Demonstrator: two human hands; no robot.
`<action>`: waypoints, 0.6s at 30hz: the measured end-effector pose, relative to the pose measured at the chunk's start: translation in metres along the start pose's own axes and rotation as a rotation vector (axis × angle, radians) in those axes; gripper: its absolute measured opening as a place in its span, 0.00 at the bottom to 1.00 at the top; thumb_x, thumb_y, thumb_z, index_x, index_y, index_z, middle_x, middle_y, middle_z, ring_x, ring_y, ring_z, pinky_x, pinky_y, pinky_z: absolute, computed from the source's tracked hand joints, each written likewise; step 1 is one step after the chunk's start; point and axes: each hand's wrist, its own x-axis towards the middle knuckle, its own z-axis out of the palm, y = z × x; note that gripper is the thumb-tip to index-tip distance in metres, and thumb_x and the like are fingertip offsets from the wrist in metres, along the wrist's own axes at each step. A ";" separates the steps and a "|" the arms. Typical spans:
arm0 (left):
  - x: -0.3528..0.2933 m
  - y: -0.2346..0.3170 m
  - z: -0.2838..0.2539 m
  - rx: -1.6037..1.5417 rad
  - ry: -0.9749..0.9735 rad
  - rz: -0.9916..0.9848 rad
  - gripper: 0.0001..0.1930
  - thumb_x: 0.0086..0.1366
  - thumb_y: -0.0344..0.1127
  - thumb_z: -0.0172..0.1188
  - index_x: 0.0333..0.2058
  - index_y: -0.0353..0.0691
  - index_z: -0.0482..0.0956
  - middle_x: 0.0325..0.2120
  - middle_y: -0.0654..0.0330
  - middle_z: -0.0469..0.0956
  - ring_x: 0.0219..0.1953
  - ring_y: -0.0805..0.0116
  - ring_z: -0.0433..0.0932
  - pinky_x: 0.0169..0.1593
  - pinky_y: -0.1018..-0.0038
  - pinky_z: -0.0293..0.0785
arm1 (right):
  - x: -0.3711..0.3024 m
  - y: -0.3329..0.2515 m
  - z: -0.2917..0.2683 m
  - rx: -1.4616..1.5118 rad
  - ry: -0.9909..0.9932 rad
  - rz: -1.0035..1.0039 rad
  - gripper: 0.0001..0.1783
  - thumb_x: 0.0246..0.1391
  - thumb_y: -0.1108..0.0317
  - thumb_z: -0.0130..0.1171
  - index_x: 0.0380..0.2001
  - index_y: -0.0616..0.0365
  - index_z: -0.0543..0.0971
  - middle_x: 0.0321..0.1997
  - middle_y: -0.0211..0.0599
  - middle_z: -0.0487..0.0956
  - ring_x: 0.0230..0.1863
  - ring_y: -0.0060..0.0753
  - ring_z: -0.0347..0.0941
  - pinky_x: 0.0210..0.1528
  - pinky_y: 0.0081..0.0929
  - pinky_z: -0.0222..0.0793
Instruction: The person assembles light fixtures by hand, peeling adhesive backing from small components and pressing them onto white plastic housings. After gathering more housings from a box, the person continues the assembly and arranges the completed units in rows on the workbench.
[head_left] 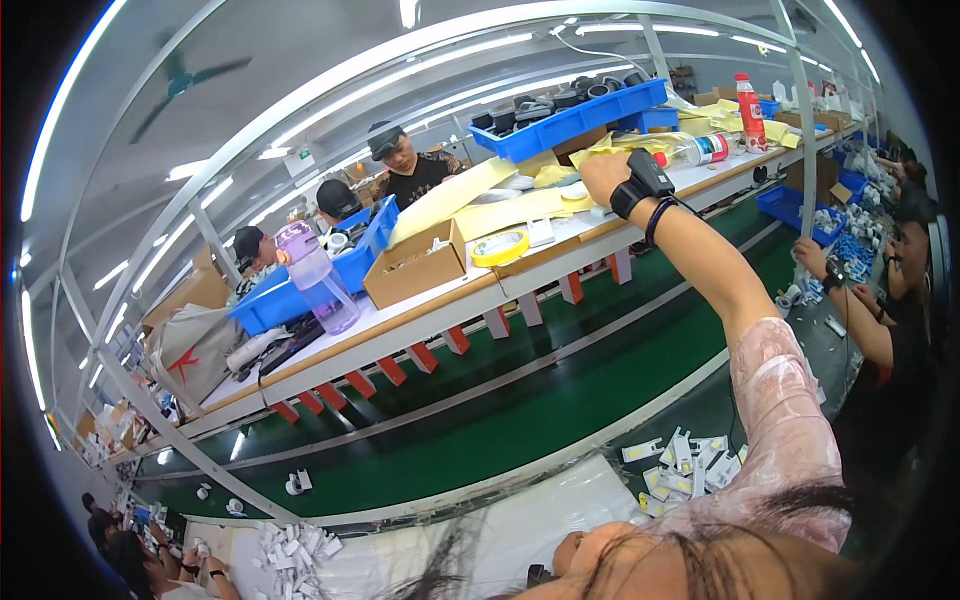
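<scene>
Factory hall: light tubes [400, 77] are glowing overhead, the view bending and going black at the rim. White-framed shelf [385, 335] is running above a green conveyor belt [480, 400].

Right arm is reaching over the belt; right hand [605, 182] is sitting at the shelf among yellow sheets [512, 212], a black device [652, 173] riding on its wrist. Its fingers are pointing away from camera and hiding behind the hand, so can't tell how far they're opening or whether they're gripping anything. Yellow sheets are lying just behind and left of it. Clear bottle [683, 153] is lying to its right, red bottle [750, 118] standing beyond.

Left hand: can't make out finger opening or hold. Skin [600, 545] is showing at the lower edge, hair [700, 535] crossing it; can't tell hand from forearm.

Yellow tape roll [500, 260] is lying beside a cardboard box [420, 280]; box contents are staying too small to identify. Blue bin [580, 122] is holding dark parts [560, 98], shapes blurring together.

White parts [690, 465] are piling near the pink sleeve [785, 410]. Co-workers [905, 210] at right are fading into shadow.
</scene>
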 end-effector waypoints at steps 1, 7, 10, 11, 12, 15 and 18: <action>-0.003 0.001 -0.003 0.028 0.004 -0.023 0.15 0.57 0.36 0.62 0.45 0.44 0.78 0.28 0.61 0.82 0.30 0.70 0.80 0.37 0.77 0.75 | 0.002 -0.004 0.002 0.023 0.037 -0.020 0.09 0.50 0.69 0.55 0.30 0.54 0.84 0.33 0.41 0.83 0.38 0.44 0.81 0.36 0.40 0.75; -0.027 0.088 -0.043 0.013 -0.062 -0.051 0.14 0.59 0.38 0.61 0.45 0.45 0.78 0.28 0.60 0.81 0.30 0.69 0.80 0.36 0.75 0.75 | 0.000 0.007 0.001 0.179 -0.002 0.111 0.10 0.50 0.72 0.54 0.33 0.56 0.83 0.35 0.46 0.82 0.39 0.48 0.80 0.37 0.42 0.75; -0.021 0.068 -0.038 0.023 -0.085 -0.056 0.15 0.59 0.39 0.60 0.45 0.43 0.77 0.32 0.55 0.81 0.34 0.61 0.80 0.39 0.69 0.75 | 0.002 0.008 0.006 0.255 -0.068 0.156 0.10 0.46 0.71 0.58 0.34 0.58 0.82 0.39 0.48 0.82 0.42 0.49 0.79 0.41 0.42 0.75; -0.019 0.064 -0.038 0.002 -0.130 -0.054 0.17 0.59 0.39 0.58 0.46 0.41 0.76 0.36 0.50 0.81 0.38 0.54 0.81 0.41 0.63 0.75 | 0.002 0.010 0.007 0.289 -0.098 0.193 0.11 0.45 0.70 0.59 0.34 0.58 0.82 0.39 0.48 0.81 0.43 0.48 0.79 0.42 0.42 0.75; -0.020 0.070 -0.040 0.000 -0.137 -0.052 0.17 0.59 0.39 0.58 0.46 0.41 0.76 0.36 0.50 0.81 0.38 0.54 0.81 0.41 0.63 0.75 | 0.001 0.013 0.007 0.296 -0.116 0.207 0.14 0.43 0.68 0.61 0.35 0.58 0.82 0.40 0.48 0.81 0.44 0.48 0.78 0.43 0.41 0.75; -0.021 0.080 -0.042 0.040 -0.115 -0.055 0.16 0.59 0.38 0.57 0.45 0.42 0.76 0.35 0.50 0.81 0.38 0.53 0.80 0.41 0.63 0.75 | -0.004 0.017 0.006 0.291 -0.129 0.227 0.14 0.42 0.67 0.61 0.35 0.58 0.81 0.39 0.47 0.82 0.44 0.48 0.78 0.43 0.41 0.75; -0.024 0.083 -0.044 -0.038 -0.097 -0.058 0.14 0.59 0.37 0.57 0.44 0.42 0.77 0.35 0.49 0.81 0.37 0.52 0.80 0.40 0.62 0.75 | 0.000 0.017 0.016 0.255 -0.067 0.252 0.17 0.36 0.59 0.70 0.33 0.52 0.83 0.38 0.42 0.82 0.41 0.45 0.79 0.41 0.39 0.74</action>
